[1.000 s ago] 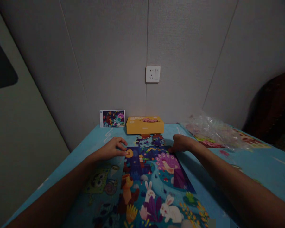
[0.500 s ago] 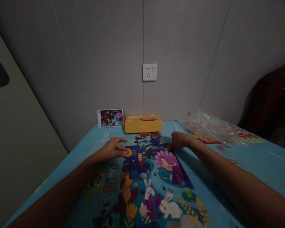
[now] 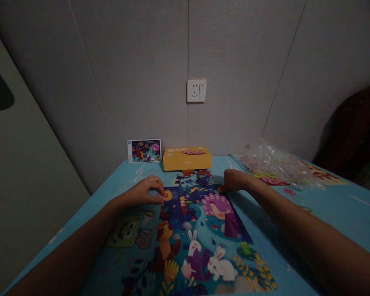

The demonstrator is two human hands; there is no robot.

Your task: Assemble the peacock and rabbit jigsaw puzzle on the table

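A jigsaw puzzle (image 3: 203,234) with a peacock, rabbits and a fox-like animal lies on the blue patterned tablecloth. At its far left corner, beside the yellow round shape, my left hand (image 3: 146,191) pinches the edge between thumb and curled fingers. My right hand (image 3: 234,181) is closed at the far right corner, its fingertips on the puzzle's edge; the other fingers are folded and partly hidden. Just beyond the far edge, loose puzzle pieces (image 3: 188,180) lie between the two hands, one dark piece (image 3: 202,181) tilted on top.
Behind the pieces stands a yellow box (image 3: 187,159). A picture card (image 3: 144,151) of the same scene leans on the wall at its left. Crumpled clear plastic (image 3: 277,164) lies over colourful printed sheets at the right. A wall socket (image 3: 196,90) is above.
My left fingers, stretched out before, have curled down onto the puzzle's far left corner. My right hand stays at the far right corner. The view has shifted slightly.
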